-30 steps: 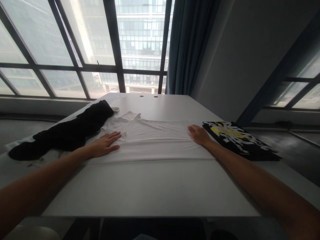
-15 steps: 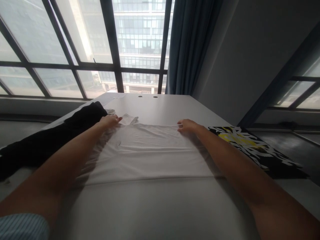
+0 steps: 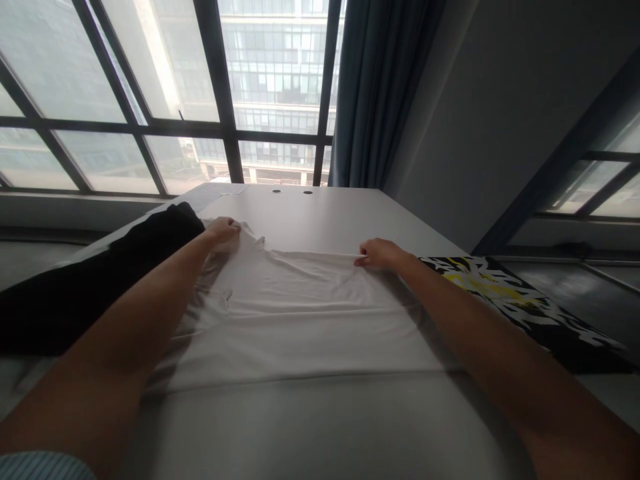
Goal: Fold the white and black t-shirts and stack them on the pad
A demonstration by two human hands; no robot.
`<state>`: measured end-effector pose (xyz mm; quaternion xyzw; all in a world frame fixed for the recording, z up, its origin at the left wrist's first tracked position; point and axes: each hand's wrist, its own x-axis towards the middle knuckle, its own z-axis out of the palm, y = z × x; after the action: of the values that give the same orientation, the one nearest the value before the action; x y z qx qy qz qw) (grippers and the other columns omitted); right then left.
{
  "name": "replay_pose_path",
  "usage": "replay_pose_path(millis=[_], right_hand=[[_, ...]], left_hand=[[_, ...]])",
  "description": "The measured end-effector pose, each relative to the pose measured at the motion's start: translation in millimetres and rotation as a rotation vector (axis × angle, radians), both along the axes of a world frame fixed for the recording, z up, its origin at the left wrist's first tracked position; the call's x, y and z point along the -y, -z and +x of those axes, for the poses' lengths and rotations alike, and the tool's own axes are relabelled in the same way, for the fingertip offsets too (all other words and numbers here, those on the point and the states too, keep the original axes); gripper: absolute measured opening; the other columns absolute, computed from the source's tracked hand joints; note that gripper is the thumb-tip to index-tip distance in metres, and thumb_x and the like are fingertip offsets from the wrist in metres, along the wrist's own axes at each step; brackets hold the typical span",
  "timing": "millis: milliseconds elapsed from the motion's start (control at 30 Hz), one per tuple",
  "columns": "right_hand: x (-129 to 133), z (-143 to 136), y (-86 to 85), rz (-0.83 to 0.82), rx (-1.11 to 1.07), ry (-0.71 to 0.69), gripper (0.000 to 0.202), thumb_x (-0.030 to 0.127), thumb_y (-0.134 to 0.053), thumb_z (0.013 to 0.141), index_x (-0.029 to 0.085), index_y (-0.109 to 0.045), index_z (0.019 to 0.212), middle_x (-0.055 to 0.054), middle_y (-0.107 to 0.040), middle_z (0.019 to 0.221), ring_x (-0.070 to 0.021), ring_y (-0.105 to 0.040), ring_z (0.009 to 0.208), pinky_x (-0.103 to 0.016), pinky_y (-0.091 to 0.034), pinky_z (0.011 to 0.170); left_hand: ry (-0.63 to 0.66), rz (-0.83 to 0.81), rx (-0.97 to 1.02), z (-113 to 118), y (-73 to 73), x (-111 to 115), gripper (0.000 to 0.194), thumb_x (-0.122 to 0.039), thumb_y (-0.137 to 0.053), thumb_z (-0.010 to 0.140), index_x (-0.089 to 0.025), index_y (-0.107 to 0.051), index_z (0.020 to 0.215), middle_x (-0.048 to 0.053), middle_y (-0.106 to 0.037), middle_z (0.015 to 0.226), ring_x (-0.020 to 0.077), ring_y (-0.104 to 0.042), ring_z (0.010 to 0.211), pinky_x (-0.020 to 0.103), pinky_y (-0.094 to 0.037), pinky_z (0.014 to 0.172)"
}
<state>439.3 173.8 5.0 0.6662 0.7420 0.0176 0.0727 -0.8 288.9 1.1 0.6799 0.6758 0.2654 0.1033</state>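
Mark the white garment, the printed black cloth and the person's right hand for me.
White garment (image 3: 310, 337): head view, flat fabric between the forearms.
Printed black cloth (image 3: 517, 297): head view, on its yellow-and-white print.
Right hand (image 3: 381, 254): head view, back of the hand.

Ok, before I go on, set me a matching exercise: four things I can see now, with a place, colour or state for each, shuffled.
1. white shirt
2. black cloth
3. printed cloth
4. curtain

A. lying at the right
B. blue, hanging
C. held by left hand and right hand
D. lying at the left

Pairs: 1-C, 2-D, 3-A, 4-B
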Motion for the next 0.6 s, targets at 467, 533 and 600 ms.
replay_pose_path(millis=[467,533,600], right_hand=[[93,16,24.6,0.323,0.154,-0.136,0.025,0.012,-0.055,0.084,0.015,-0.071,0.102,-0.016,-0.074,0.11,-0.0281,-0.063,0.105,-0.039,-0.031,0.091],[99,17,27.6,0.364,0.156,-0.121,0.025,0.011,-0.055,0.084,0.016,-0.072,0.101,-0.017,-0.074,0.112,-0.0293,-0.06,0.108,-0.041,-0.03,0.092],[102,19,30.4,0.4,0.146,-0.104,0.025,0.011,-0.054,0.084,0.016,-0.072,0.101,-0.016,-0.073,0.112,-0.0297,-0.058,0.11,-0.041,-0.03,0.094]], left_hand=[[0.607,0.068,-0.015,-48,-10.1,232,0.047,-0.052,-0.065,0.078,-0.018,-0.069,0.109,0.005,-0.071,0.088,0.0191,-0.064,0.077,0.03,-0.052,0.075],[0.65,-0.006,-0.096,-46,-1.7,240,0.049,-0.045,-0.065,0.077,-0.02,-0.071,0.118,0.005,-0.072,0.091,0.0191,-0.065,0.077,0.03,-0.053,0.076],[0.685,-0.022,-0.139,-42,0.9,242,0.043,-0.039,-0.063,0.077,-0.021,-0.075,0.114,0.007,-0.073,0.094,0.0203,-0.067,0.082,0.029,-0.054,0.08]])
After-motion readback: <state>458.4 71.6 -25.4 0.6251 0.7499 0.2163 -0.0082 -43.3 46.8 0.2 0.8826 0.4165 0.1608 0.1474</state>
